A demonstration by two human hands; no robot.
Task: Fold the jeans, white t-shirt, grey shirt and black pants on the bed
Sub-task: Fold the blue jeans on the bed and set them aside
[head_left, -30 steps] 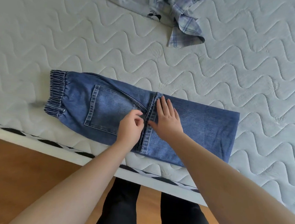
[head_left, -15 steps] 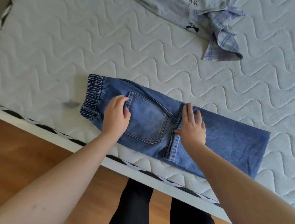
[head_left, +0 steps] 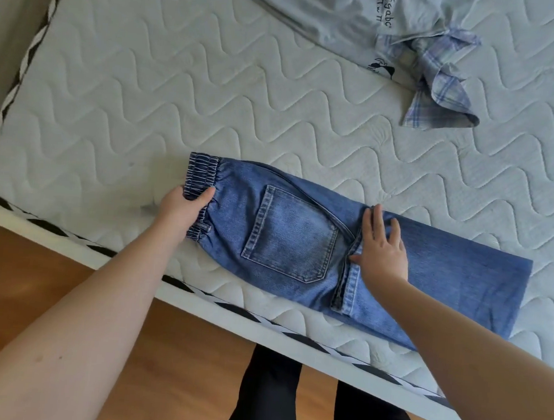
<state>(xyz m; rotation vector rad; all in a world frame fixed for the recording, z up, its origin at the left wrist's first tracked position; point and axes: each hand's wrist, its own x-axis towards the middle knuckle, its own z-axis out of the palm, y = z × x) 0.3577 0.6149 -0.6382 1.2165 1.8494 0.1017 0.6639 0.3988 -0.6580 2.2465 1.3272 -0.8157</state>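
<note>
Here your bed point(head_left: 146, 83) carries everything, its quilted mattress bare across the left and middle, with its near edge running diagonally just under the jeans point(head_left: 413, 273). The jeans lie flat near that edge, folded lengthwise, hems doubled back to the middle, back pocket up. Far right, the grey shirt point(head_left: 334, 12) lies crumpled, well apart; it reads "efgabc" beside paw prints, and a plaid collar point(head_left: 441, 90) sticks out. Your left hand point(head_left: 183, 207) grips the elastic waistband, thumb on top. Your right hand point(head_left: 381, 251) presses flat, fingers straight, on the doubled-back hems.
</note>
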